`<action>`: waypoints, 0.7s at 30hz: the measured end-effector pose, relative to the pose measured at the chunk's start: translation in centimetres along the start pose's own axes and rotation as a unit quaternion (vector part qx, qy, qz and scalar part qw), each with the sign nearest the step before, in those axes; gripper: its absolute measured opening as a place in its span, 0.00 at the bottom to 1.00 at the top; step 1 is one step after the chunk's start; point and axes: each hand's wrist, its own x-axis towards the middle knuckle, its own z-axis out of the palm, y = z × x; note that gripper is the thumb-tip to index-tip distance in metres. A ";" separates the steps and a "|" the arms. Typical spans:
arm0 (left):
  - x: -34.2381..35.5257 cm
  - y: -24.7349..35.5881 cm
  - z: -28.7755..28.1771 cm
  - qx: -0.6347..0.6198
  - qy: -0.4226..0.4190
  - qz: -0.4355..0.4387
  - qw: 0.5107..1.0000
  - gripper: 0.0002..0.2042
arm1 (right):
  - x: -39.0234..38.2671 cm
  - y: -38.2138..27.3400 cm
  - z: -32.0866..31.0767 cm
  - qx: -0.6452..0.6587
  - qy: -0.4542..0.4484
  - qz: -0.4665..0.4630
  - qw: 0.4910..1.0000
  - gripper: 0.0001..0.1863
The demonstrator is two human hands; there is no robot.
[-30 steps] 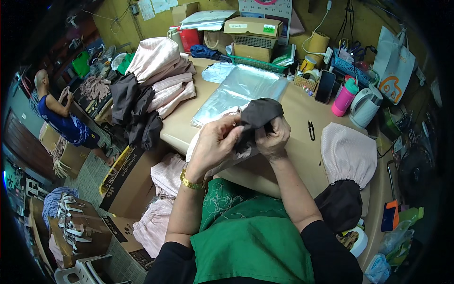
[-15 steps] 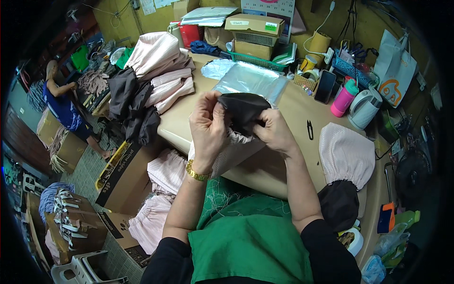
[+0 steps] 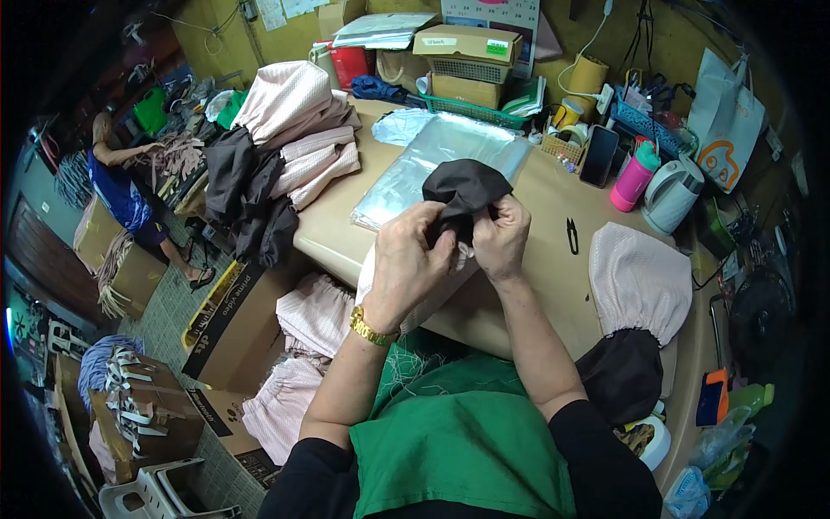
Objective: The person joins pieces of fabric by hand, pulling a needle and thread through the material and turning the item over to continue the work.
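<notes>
My left hand (image 3: 414, 251) and my right hand (image 3: 503, 238) are closed on a dark brown cloth piece (image 3: 465, 183) gathered onto pale pink fabric, held up above the near edge of the tan tabletop (image 3: 553, 294). My left thumb is pushed into the gather; my right fingers pinch the dark cloth. Behind my hands lies a stack of clear plastic sheets (image 3: 415, 164). To my right are small black snips (image 3: 571, 236) and another pink-and-dark cloth piece (image 3: 641, 281).
Pink and dark fabric piles (image 3: 294, 95) sit at back left, more pink pieces (image 3: 311, 320) lower left beside cardboard boxes (image 3: 229, 316). A phone (image 3: 599, 156), pink bottle (image 3: 634, 177) and kettle (image 3: 673, 196) stand back right. Another person (image 3: 130, 199) stands at the left.
My hands have shifted and regrasped the dark cloth, which was raised leftward half a second ago and now sits back to the right. The other person now leans further over the bench.
</notes>
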 end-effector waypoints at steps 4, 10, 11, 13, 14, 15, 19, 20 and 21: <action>-1.0 -1.1 0.3 -0.087 -0.039 -0.061 0.994 0.11 | -0.1 0.4 -1.1 -0.113 -0.067 -0.061 0.990 0.07; -1.4 -0.7 -0.2 0.034 -0.071 -0.066 0.995 0.09 | -1.2 -0.8 -2.8 -0.107 -0.154 0.046 0.981 0.09; -1.7 -0.8 -0.3 0.069 -0.057 -0.038 0.995 0.09 | -1.6 -0.9 -2.7 -0.148 -0.141 0.001 0.979 0.09; -2.4 -0.4 -0.7 0.034 -0.057 -0.083 0.994 0.12 | -2.0 -1.0 -1.6 -0.138 -0.095 -0.108 0.980 0.13; -2.7 -0.4 -1.4 0.027 -0.044 -0.112 0.992 0.13 | -2.2 -1.4 -0.9 -0.107 -0.103 -0.062 0.987 0.14; -3.3 -1.5 -1.1 -0.019 -0.046 -0.100 0.994 0.16 | -2.6 -2.1 -0.8 -0.072 -0.115 -0.015 0.991 0.16; -4.1 -3.9 -1.9 -0.270 -0.211 -0.026 0.939 0.13 | -4.7 1.1 -2.8 0.027 -0.118 0.086 0.989 0.10; -4.1 -4.6 -2.2 -0.405 -0.274 -0.111 0.865 0.12 | -4.8 0.7 -3.2 -0.045 -0.127 0.044 0.990 0.08; -4.5 -4.9 -2.0 -0.474 -0.260 -0.202 0.816 0.12 | -5.3 1.5 -3.4 0.001 -0.105 0.062 0.993 0.08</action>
